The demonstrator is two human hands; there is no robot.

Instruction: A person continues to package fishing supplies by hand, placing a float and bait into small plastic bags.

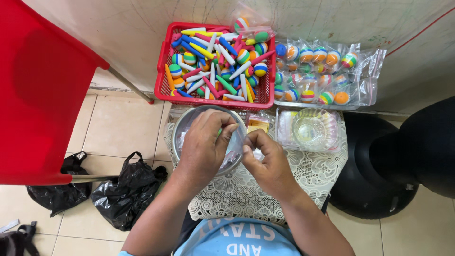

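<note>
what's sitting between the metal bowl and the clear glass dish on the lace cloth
In the head view, a small yellow packet lies between the metal bowl and the glass dish.

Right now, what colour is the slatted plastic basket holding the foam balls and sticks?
Red: the slatted plastic basket shows plainly in the head view, behind both hands.
</note>
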